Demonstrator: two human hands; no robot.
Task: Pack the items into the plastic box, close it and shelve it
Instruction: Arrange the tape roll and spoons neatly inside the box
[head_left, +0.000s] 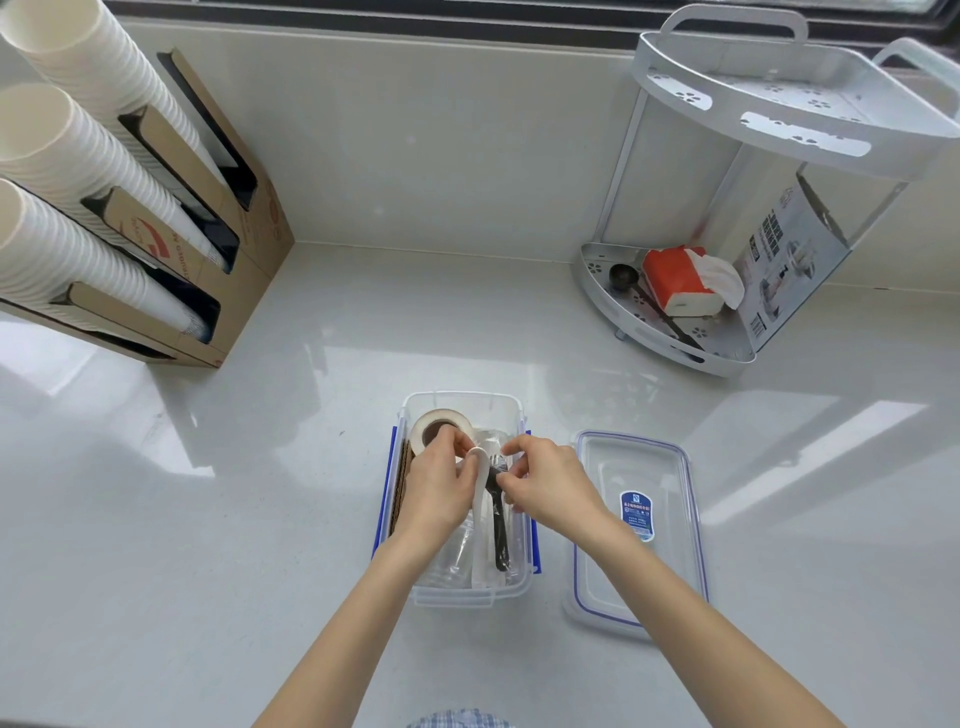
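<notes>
Plastic box (511, 582) cutlery, pinched by left hand (435, 491) and right hand (546, 486), may stand proud and block the lid (636, 530).

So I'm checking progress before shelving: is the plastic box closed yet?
Open. The plastic box has no cover on; its lid lies flat on the counter to its right, while both hands work inside.

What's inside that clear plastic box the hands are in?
In the box: a roll of tape, a white spoon, black cutlery and clear wrapping. The left hand and right hand cover whatever lies beneath them.
</notes>
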